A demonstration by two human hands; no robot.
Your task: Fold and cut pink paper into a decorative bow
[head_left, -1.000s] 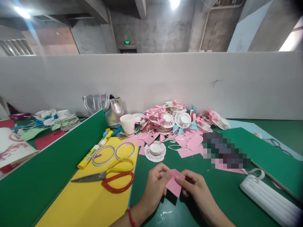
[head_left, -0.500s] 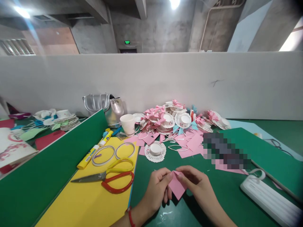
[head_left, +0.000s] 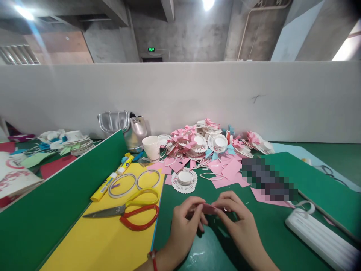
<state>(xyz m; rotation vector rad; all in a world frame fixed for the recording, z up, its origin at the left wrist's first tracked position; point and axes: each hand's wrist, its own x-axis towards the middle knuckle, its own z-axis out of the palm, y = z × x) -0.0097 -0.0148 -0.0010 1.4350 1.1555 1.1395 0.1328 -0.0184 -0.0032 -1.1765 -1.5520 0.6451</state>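
Our grip is closed at both ends of a small piece of pink paper [head_left: 209,209]: the left hand [head_left: 184,226] pinches its left end between thumb and fingers, and the right hand [head_left: 238,220] pinches the right end likewise. We hold it just above the green bench [head_left: 208,248], tipped so nearly edge-on that we cannot tell how it is folded. Our left wrist wears a red bracelet [head_left: 153,259].

Beyond our fingertips, a white fringed paper disc [head_left: 184,177] with a raised round centre lies on the bench. Farther back, pink sheets [head_left: 231,169] spread in front of a heap of similar discs [head_left: 197,145] trimmed with pink and blue bows. To our left, scissors [head_left: 125,210] lie open on a yellow sheet [head_left: 93,241], near two pale rings [head_left: 121,196] and yellow glue sticks [head_left: 103,187]. A paper cup [head_left: 151,148] stands upright behind them, beside a silver bag [head_left: 138,131].
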